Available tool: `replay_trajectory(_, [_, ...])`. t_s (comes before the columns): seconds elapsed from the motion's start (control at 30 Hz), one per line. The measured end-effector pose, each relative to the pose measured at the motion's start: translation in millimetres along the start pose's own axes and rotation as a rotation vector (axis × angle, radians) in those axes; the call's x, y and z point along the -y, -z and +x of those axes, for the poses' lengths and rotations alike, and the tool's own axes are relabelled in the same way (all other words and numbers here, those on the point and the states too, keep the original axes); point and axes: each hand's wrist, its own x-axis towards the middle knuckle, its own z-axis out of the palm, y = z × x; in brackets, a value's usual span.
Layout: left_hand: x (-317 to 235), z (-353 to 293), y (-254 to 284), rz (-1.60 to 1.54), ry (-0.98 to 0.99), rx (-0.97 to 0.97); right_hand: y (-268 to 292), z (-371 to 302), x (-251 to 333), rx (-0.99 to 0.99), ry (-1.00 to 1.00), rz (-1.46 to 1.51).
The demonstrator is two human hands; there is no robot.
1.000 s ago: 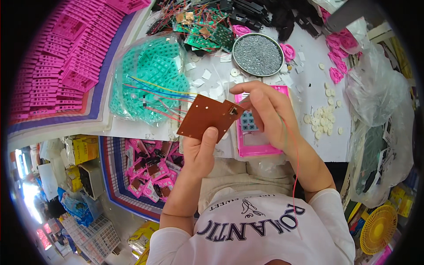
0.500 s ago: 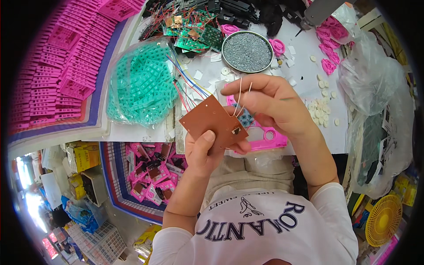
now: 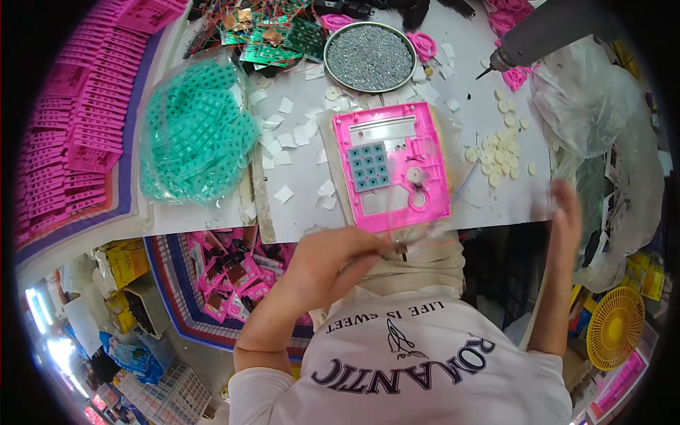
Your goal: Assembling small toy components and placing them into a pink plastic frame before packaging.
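My left hand (image 3: 341, 256) is closed at the front edge of the table, palm down. It grips the brown circuit board (image 3: 401, 250), turned so that only a blurred sliver shows by my fingertips, with smeared wires around it. Just beyond lies a pink plastic casing (image 3: 433, 145), open side up, with a grey-blue rubber keypad (image 3: 369, 167) and a pale disc (image 3: 415, 176) set in it. Out to the right, past the table's front corner, my right hand (image 3: 564, 221) is smeared by motion; its fingers cannot be read.
A round tin of small screws (image 3: 370, 57) stands behind the casing. At left sits a bag of teal keypads (image 3: 200, 134). White discs (image 3: 501, 156) lie at right, below a hanging electric screwdriver (image 3: 520, 57). A basket of pink assemblies (image 3: 185, 312) stands lower left.
My left hand has drawn the board down toward me and tipped it edge-on. My right hand has left the board's wires and swung right. The pink casing now shows fully.
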Motion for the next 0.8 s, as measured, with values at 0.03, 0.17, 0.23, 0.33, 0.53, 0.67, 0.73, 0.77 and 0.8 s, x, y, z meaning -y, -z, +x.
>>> replay_trajectory(0.03, [1, -1, -2, 0.023, -0.078, 0.018, 13, 12, 10, -0.14, 0.357, -0.371])
replay_trajectory(0.17, [-10, 9, -15, 0.047, -0.104, 0.16, -42, 21, 106, 0.749, 0.661, -0.634])
replay_trajectory(0.23, [-11, 6, -20, 0.038, -0.005, 0.153, -104, 20, 100, 1.023, 0.606, -0.349])
replay_trajectory(0.33, [-6, -9, -26, -0.222, 0.275, 0.062, -153, 39, 80, 1.197, 0.333, 0.01])
replay_trajectory(0.53, [-5, -21, -33, -1.045, 0.542, -0.159, -199, 80, 61, 1.045, 0.112, 0.037])
replay_trajectory(0.67, [2, -24, -35, -0.98, 0.512, -0.155, -215, 91, 63, 1.068, 0.133, -0.151])
replay_trajectory(0.73, [-2, -27, -33, -0.94, 0.549, -0.138, -220, 93, 66, 1.069, 0.229, -0.268])
replay_trajectory(0.77, [-6, -30, -32, -0.93, 0.573, -0.131, -221, 94, 69, 1.064, 0.296, -0.336])
replay_trajectory(0.8, [-10, -31, -30, -0.917, 0.597, -0.126, -224, 95, 71, 1.057, 0.368, -0.401])
